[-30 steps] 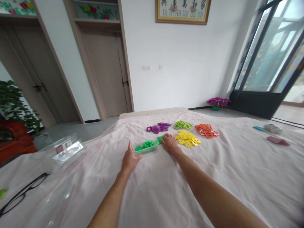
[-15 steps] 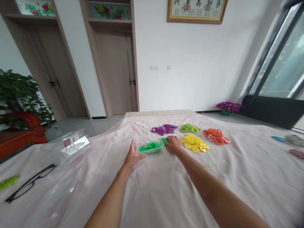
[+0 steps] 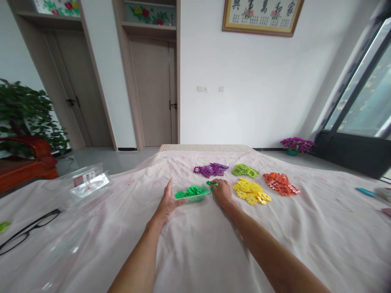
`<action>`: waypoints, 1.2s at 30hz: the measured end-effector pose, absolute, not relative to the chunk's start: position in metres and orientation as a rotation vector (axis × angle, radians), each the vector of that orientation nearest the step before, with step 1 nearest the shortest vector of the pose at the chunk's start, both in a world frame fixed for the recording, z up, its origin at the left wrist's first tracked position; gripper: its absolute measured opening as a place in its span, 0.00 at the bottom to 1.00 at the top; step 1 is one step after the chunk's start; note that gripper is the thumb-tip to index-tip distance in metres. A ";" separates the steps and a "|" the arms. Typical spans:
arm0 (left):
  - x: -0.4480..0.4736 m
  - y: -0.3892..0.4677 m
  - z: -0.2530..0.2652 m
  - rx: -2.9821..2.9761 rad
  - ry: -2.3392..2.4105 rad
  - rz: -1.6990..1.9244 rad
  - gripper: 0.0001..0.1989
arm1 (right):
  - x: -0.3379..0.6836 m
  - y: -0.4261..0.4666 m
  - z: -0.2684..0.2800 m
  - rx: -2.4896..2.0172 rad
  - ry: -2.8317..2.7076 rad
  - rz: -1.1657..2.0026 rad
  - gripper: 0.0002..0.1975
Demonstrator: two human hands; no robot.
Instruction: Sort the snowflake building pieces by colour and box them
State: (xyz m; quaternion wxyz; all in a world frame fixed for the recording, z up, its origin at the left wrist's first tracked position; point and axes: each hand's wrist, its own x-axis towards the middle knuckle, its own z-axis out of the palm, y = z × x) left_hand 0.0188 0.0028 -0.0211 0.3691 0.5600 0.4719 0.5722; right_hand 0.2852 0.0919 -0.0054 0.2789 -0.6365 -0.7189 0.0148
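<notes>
Flat green plastic pieces [image 3: 211,183] — now tipped up, seemingly gathered.
The right hand [image 3: 222,191] pinches them at the right end of the clear rectangular plastic tub [image 3: 196,199] — the left hand [image 3: 168,202] grasps its left end.

The left hand [image 3: 168,203] spreads its thumb from raised fingers; the right hand [image 3: 222,191] curls inward, both forearms [image 3: 265,246] extended.

The spread left hand [image 3: 168,202] touches a clear tray [image 3: 197,198] of green discs [image 3: 192,191]; the right hand [image 3: 222,192] grips green pieces [image 3: 211,183].
</notes>
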 end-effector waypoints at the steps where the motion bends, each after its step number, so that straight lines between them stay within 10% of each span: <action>1: 0.019 0.002 -0.019 1.461 1.205 1.460 0.63 | 0.287 0.093 -0.006 -1.714 -1.894 0.055 0.14; 15: 0.019 0.002 -0.014 1.494 1.354 1.510 0.41 | 0.280 0.079 -0.001 -1.536 -2.122 -0.074 0.16; 36: 0.019 0.003 -0.018 1.440 1.414 1.581 0.44 | 0.268 0.078 0.002 -1.648 -2.213 -0.173 0.19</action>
